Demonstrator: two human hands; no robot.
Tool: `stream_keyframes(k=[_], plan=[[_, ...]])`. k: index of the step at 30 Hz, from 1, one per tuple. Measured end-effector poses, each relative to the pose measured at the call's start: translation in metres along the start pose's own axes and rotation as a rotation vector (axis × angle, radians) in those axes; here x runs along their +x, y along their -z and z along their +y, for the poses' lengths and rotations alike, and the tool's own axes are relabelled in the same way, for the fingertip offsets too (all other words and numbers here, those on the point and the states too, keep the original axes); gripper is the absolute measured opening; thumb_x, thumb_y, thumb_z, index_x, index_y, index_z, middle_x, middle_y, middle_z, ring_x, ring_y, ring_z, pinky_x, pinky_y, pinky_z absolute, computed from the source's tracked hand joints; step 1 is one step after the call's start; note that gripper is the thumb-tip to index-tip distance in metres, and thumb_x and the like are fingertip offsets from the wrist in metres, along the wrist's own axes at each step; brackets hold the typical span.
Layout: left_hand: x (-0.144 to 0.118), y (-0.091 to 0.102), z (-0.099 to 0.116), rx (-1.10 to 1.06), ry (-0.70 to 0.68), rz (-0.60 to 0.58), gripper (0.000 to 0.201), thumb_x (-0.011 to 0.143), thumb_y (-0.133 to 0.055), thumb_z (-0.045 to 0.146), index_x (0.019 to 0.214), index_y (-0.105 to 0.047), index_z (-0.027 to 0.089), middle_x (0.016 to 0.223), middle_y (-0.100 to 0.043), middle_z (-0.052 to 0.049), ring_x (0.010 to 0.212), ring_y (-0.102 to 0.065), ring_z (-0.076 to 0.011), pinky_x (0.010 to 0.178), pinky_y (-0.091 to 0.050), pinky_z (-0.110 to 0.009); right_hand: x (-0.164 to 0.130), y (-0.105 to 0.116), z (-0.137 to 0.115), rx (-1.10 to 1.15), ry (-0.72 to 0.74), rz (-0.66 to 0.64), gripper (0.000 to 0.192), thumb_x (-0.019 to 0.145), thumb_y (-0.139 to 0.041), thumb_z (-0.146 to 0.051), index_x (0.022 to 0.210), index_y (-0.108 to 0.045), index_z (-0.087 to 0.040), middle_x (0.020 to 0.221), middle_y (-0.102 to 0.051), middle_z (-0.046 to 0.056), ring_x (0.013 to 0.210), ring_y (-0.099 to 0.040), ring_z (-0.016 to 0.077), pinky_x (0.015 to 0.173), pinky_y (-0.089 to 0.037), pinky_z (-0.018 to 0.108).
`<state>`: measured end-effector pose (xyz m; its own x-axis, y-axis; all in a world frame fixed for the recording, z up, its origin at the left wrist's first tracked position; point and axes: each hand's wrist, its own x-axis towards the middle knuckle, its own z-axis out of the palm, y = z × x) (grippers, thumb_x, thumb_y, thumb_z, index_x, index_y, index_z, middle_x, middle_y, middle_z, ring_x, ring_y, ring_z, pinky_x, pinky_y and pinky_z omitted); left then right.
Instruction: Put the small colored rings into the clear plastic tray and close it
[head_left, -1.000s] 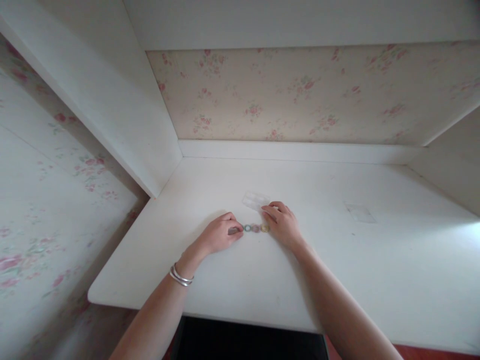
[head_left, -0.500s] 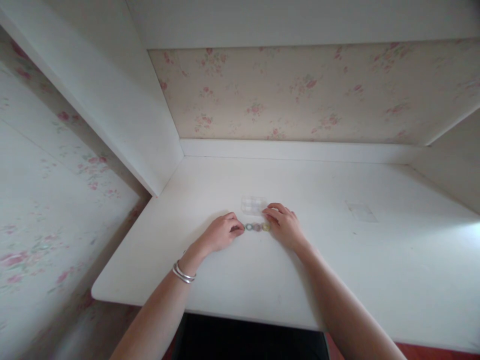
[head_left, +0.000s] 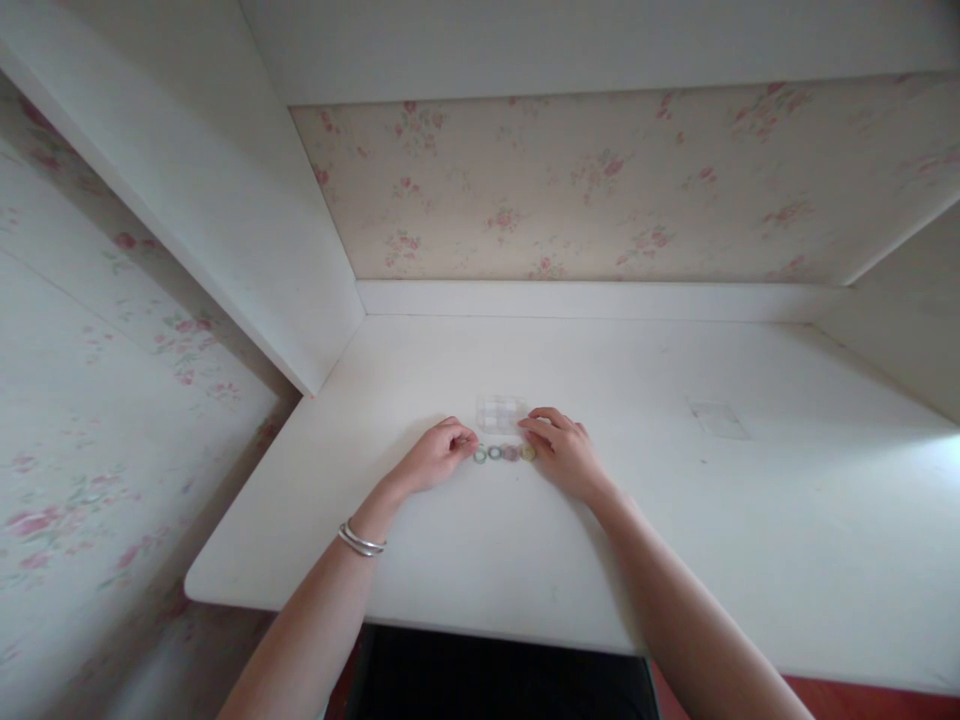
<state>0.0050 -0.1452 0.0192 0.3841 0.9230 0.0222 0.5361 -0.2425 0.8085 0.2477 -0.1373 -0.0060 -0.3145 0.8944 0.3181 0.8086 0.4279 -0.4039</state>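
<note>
On the white desk [head_left: 675, 520], a clear compartment box [head_left: 501, 411] sits just behind a row of four small rings [head_left: 503, 453]. The left hand [head_left: 435, 458] and right hand [head_left: 564, 452] rest loosely curled at either end, grasping nothing. The rings look light, hard and slippery; pinch each by its rim.

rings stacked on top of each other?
No: the small rings lie flat in a row on the white desk, between the left hand and right hand.
</note>
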Motion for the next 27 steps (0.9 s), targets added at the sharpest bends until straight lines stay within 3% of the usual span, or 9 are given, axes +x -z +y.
stream_keyframes(k=[5,9,13,16,23,27], plan=[[0.0,0.002,0.003,-0.053,0.061,0.023,0.028,0.084,-0.049,0.04,0.08,-0.063,0.016,0.08,-0.053,-0.002,0.071,-0.049,-0.0132,0.066,-0.04,-0.025,-0.003,0.005,-0.002,0.018,0.017,0.061,0.034,0.085,-0.045,-0.015,0.113,-0.059,-0.028,0.111,-0.057,0.005,0.094,-0.055,0.0174,0.08,-0.039,0.032],[0.001,0.002,0.003,-0.108,0.099,0.077,0.032,0.083,-0.049,0.045,0.082,-0.062,0.016,0.079,-0.054,-0.001,0.071,-0.049,-0.0134,0.066,-0.039,-0.024,-0.011,0.011,-0.026,-0.042,0.047,0.126,0.027,0.089,-0.043,-0.021,0.11,-0.061,-0.024,0.098,-0.058,0.007,0.087,-0.051,0.0182,0.078,-0.035,0.032],[0.005,0.001,0.004,-0.141,0.12,0.136,0.038,0.083,-0.048,0.051,0.085,-0.061,0.015,0.077,-0.055,-0.001,0.072,-0.05,-0.0141,0.065,-0.04,-0.024,-0.015,0.01,-0.062,-0.1,0.175,0.022,0.023,0.091,-0.043,-0.026,0.1,-0.064,-0.026,0.087,-0.056,0.005,0.081,-0.048,0.0171,0.075,-0.029,0.032],[0.014,-0.002,0.007,-0.063,0.077,0.159,0.038,0.084,-0.047,0.051,0.085,-0.062,0.015,0.08,-0.056,-0.002,0.074,-0.051,-0.015,0.067,-0.041,-0.025,-0.013,0.005,-0.078,-0.158,0.185,-0.028,0.02,0.091,-0.044,-0.026,0.094,-0.064,-0.024,0.086,-0.055,0.005,0.08,-0.046,0.0176,0.073,-0.028,0.033],[0.052,-0.014,0.01,0.199,-0.105,0.268,0.025,0.087,-0.046,0.033,0.084,-0.064,0.016,0.084,-0.055,-0.004,0.079,-0.053,-0.0159,0.076,-0.043,-0.027,-0.009,-0.002,-0.079,-0.234,0.183,-0.109,0.017,0.089,-0.046,-0.02,0.081,-0.062,-0.022,0.087,-0.055,0.005,0.082,-0.046,0.0194,0.072,-0.029,0.033],[0.065,-0.02,0.007,0.285,-0.113,0.28,0.021,0.087,-0.046,0.028,0.085,-0.064,0.018,0.089,-0.056,-0.005,0.083,-0.055,-0.0164,0.079,-0.043,-0.028,-0.01,-0.002,-0.077,-0.226,0.2,-0.124,0.016,0.088,-0.046,-0.016,0.083,-0.061,-0.021,0.088,-0.056,0.005,0.083,-0.046,0.019,0.073,-0.029,0.033]])
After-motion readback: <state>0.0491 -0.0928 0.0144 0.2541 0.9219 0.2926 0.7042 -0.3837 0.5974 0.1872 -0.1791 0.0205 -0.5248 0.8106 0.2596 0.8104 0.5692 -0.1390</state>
